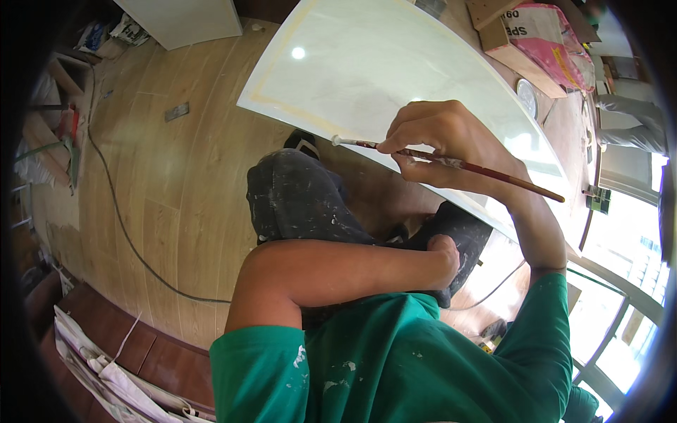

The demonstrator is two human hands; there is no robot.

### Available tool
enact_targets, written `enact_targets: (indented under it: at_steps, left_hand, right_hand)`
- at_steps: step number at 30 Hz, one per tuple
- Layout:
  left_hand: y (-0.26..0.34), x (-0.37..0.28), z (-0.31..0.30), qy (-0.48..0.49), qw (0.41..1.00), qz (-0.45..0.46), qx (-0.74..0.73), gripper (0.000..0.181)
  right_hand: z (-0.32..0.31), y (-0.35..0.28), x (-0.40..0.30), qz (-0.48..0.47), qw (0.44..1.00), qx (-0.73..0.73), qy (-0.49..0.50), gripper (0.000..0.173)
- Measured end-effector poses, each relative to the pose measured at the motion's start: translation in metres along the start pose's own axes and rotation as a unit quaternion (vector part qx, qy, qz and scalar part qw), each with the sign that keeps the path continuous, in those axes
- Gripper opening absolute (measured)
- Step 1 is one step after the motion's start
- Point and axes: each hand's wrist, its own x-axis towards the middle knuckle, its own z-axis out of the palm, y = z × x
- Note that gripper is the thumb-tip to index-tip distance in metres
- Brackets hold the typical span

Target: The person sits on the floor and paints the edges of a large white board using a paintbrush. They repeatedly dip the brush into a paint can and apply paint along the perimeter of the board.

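My right hand [441,140] holds a thin paintbrush [508,182] with a reddish-brown, paint-spotted handle between thumb and fingers. Whitish material coats its bristles, which are at the near edge of a large glossy white panel [365,58]; contact with the panel cannot be told. A yellowish band runs just inside the panel's border. My left forearm lies across my lap, and my left hand [445,254] rests by my knee on dark, paint-spotted trousers, its fingers mostly hidden.
A dark cable [119,217] curves over the wood-look floor, near a small flat metal-looking piece [176,111]. Pink-and-white bag [550,47] and wooden boards lie beyond the panel. Another person's trousered legs [632,124] show at far right. Cloth bags [100,370] lie at lower left.
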Motion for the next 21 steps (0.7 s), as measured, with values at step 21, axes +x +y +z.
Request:
enact_targets:
  at_steps: [21]
  left_hand:
    - [0.002,0.008,0.009,0.015,0.998,-0.017,-0.062,0.03]
  right_hand:
    - [-0.01,-0.006,0.014,-0.012,1.0,-0.021,0.01,0.025]
